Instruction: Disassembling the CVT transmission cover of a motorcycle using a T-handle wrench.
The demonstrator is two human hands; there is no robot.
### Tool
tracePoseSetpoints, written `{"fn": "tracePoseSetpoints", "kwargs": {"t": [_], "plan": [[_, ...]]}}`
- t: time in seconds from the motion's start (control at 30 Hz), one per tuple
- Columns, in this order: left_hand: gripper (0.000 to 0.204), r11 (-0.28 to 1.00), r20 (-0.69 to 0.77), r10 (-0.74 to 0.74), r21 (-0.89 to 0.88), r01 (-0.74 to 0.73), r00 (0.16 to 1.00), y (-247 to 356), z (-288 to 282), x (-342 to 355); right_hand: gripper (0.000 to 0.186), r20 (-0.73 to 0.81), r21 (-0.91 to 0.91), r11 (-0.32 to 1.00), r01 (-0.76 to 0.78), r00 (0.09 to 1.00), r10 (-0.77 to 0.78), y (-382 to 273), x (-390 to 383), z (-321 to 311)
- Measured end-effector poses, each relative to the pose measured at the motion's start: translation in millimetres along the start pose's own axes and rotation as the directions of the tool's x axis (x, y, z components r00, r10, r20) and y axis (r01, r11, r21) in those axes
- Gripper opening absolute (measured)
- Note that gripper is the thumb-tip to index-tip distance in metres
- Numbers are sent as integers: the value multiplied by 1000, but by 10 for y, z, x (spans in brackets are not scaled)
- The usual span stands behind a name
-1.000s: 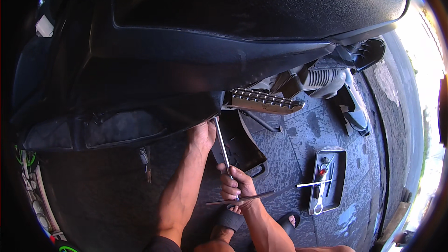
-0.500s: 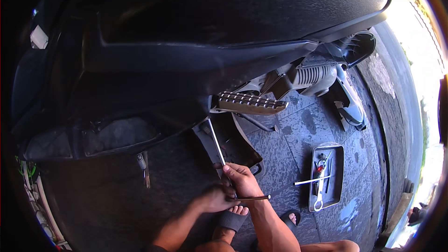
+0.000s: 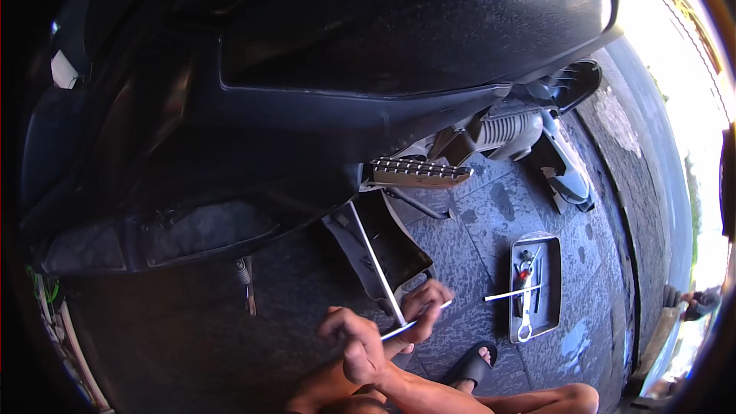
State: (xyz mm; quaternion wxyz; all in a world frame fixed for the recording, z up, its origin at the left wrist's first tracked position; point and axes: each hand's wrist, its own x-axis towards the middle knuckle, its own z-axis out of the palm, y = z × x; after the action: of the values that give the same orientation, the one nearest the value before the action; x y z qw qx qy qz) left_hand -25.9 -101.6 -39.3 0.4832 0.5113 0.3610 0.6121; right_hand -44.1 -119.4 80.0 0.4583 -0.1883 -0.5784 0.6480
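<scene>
R hand (image 3: pixel 359 345) has come off the shaft since prev. frame & swung across to the left of L hand (image 3: pixel 423 307); wrists now cross. R: fingers loosely bent, thumb apart, nothing gripped, by crossbar's left end. L: at bar's right end, fingers curled; can't tell if gripping. T-wrench (image 3: pixel 376 262) runs away from both, long axis up & slightly left from bar to bike's (image 3: pixel 307 134) lower edge, far tip not clear. L is nearer the bar/shaft joint. Beyond: footpeg (image 3: pixel 422 175); tool tray (image 3: pixel 549 291) well apart, to right.
</scene>
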Motion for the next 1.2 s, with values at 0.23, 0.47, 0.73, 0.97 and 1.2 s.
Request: {"fn": "tracePoseSetpoints", "kwargs": {"t": [0.23, 0.47, 0.73, 0.97, 1.2], "plan": [[39, 920, 449, -384, 263, 291, 807, -20, -590, -43, 27, -399, 613, 584, -532, 430, 810, -107, -877, -543], [27, 643, 374, -566, -358, 678, 734, 339, -999, -74, 30, -424, -466, 832, -300, 901, 87, 209, -846, -675], [27, 700, 163, -654, -240, 672, 739, 437, -904, -26, 53, -611, -417, 674, -609, 737, 287, 195, -1023, -760], [31, 737, 118, -598, -309, 602, 793, 283, -1016, -94, 64, -650, -366, 597, -714, 655, 385, 519, -1194, -615], [28, 688, 21, -707, -209, 695, 707, 546, -918, -31, 60, -291, -586, 590, -555, 824, 486, 171, -1079, -476]]}}
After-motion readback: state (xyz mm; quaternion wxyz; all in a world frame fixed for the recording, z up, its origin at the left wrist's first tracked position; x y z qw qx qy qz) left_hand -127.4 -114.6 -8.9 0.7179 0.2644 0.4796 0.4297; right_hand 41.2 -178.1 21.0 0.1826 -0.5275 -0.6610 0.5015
